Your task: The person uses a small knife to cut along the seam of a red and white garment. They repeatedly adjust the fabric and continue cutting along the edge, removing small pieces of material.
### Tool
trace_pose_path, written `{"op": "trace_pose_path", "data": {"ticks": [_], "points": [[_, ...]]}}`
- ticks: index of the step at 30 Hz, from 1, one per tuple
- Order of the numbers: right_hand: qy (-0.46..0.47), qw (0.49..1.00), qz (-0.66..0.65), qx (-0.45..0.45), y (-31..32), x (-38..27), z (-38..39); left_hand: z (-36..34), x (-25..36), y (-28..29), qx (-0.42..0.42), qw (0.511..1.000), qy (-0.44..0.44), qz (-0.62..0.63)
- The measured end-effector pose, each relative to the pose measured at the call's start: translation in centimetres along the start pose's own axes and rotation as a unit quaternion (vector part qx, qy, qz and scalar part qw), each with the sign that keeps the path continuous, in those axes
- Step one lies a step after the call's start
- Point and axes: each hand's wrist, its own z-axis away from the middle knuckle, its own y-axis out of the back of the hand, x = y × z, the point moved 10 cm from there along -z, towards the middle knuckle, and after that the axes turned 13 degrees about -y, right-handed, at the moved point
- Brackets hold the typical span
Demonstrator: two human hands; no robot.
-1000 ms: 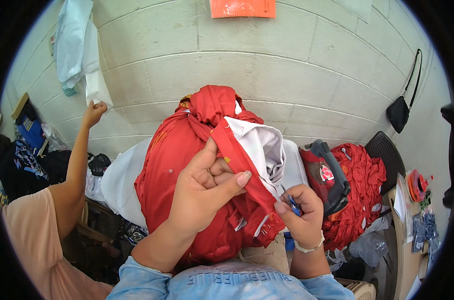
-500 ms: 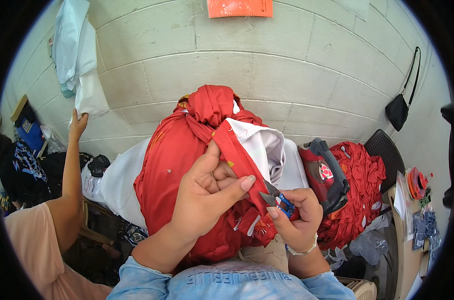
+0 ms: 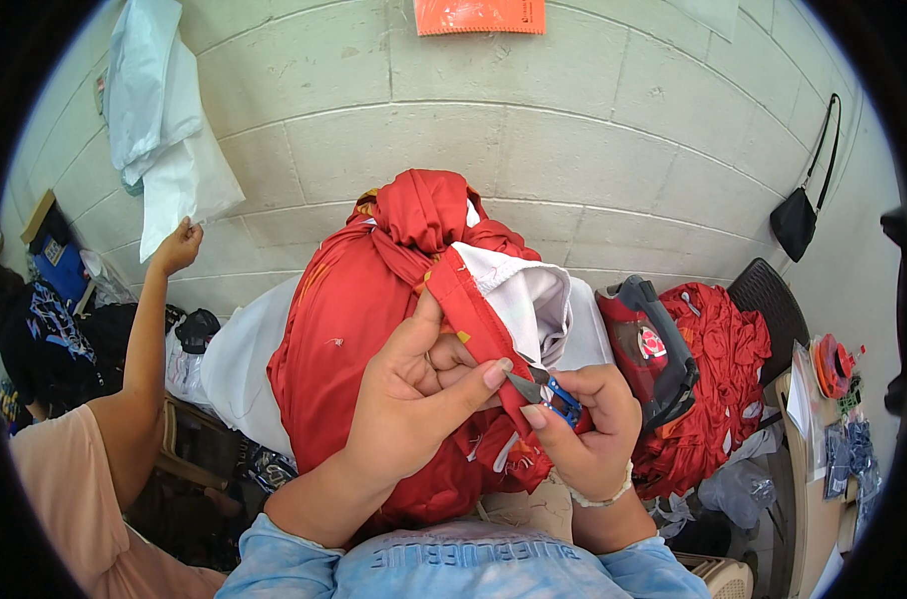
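My left hand [image 3: 403, 394] pinches the folded red hem of a red and white garment [image 3: 481, 321], thumb on the front and fingers behind. Its white inner side [image 3: 523, 290] hangs open beyond the hem. In my right hand [image 3: 595, 429] is a pair of blue-handled thread snips [image 3: 551, 397], held between thumb and fingers. The snips' blades are apart and lie at the hem's edge, close to my left thumb tip. Whether a thread is between them is too small to tell. Behind the garment bulges a large knotted red cloth bundle [image 3: 348, 329].
At left, a co-worker's hand [image 3: 179, 248] holds a white plastic sheet [image 3: 184, 185] hanging against the block wall [image 3: 593, 130]. To the right stand a grey and red bag [image 3: 648, 349] and heaped red cloth [image 3: 713, 369]. A black pouch [image 3: 795, 225] hangs on the wall.
My right hand has shifted the snips slightly left and up along the hem, nearer my left thumb. The co-worker's hand has moved right, spreading the white plastic outward.
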Motion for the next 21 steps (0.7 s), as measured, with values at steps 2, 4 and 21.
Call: {"op": "trace_pose_path", "data": {"ticks": [2, 4, 21], "points": [[-0.02, 1.0, -0.021, -0.009, -0.1, 0.4, 0.0, -0.1, -0.1, 0.1, -0.002, 1.0, -0.004, -0.003], [-0.035, 0.999, -0.039, -0.014, -0.1, 0.8, 0.0, 0.0, -0.2, 0.2, 0.004, 1.0, -0.004, -0.001], [-0.056, 0.994, -0.087, -0.026, -0.3, 1.6, 0.1, 0.1, -0.1, 0.0, -0.011, 1.0, -0.003, 0.011]]}}
